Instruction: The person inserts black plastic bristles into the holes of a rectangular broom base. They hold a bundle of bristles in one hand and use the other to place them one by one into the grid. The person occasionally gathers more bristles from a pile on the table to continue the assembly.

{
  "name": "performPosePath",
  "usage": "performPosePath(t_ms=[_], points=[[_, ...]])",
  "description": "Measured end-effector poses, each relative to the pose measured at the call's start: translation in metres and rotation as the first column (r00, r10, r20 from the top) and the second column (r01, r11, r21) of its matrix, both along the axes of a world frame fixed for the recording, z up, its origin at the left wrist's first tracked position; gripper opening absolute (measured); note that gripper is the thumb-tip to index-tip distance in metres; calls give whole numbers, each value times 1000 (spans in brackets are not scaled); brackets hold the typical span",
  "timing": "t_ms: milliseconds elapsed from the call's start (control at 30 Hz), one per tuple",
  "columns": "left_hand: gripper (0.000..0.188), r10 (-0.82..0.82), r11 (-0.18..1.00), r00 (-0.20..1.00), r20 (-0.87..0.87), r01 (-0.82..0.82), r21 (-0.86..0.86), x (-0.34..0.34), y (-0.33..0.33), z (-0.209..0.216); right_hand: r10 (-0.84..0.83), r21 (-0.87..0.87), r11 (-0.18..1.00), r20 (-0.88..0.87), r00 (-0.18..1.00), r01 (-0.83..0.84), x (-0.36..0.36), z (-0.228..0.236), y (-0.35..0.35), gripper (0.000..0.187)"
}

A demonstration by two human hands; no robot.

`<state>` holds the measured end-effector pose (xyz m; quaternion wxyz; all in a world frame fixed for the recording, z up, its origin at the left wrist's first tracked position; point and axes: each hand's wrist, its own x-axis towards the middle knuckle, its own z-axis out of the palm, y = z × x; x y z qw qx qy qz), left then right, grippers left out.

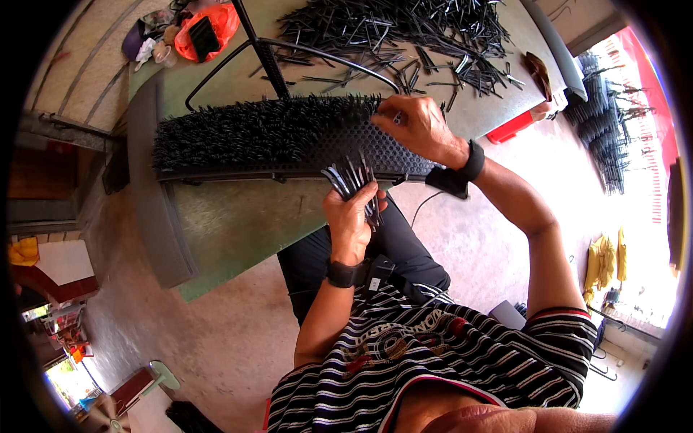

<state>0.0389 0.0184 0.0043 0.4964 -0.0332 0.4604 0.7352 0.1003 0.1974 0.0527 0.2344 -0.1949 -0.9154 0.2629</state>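
A long black perforated panel [361, 148] lies along the near side of the table. Dense black bristle tufts [231, 133] fill its left part, while open holes show toward the right. Just below the panel's near edge, my left hand [351, 220] is closed round a bundle of thin black strips [351, 177], their ends fanned out upward. My right hand [422, 130] is over the panel's right part, fingers pinched together near the edge of the tufts. What sits between those fingertips, if anything, is too blurred to make out.
A large heap of black strips [404, 29] covers the far side of the green table [238, 231]. A black metal frame [271, 68] rises behind the panel. An orange plastic bag [220, 22] with a dark phone lies far left. A red box [511, 126] is at right.
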Motion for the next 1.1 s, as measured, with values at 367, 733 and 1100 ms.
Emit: performPosePath(t_ms=[367,733,1100], points=[[22,-81,994,996,25,79,74,11,-2,-9,-232,-631,776,-241,942,30,4,14,9,15],[20,-23,998,1000,21,22,66,8,-2,-11,-127,-133,987,-285,950,92,-2,-15,16,13],[18,16,1000,998,55,-16,4,5,-3,-5,83,290,955,-78,993,-57,-10,-23,28,8]])
